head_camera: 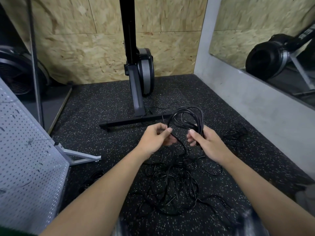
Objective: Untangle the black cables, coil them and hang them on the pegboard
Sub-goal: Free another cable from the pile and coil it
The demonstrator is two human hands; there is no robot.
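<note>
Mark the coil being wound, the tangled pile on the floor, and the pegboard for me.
coil (201, 120), head view, right side of the loops.
tangled pile (170, 184), head view, middle of the loose strands.
pegboard (25, 150), head view, bare perforated panel.

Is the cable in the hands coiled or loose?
Partly coiled: several cable loops gathered in the right hand; the rest trails into the floor tangle.

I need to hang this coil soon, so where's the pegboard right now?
In the head view, the pegboard stands along the left edge, its grey foot on the floor, left of the left hand.
</note>
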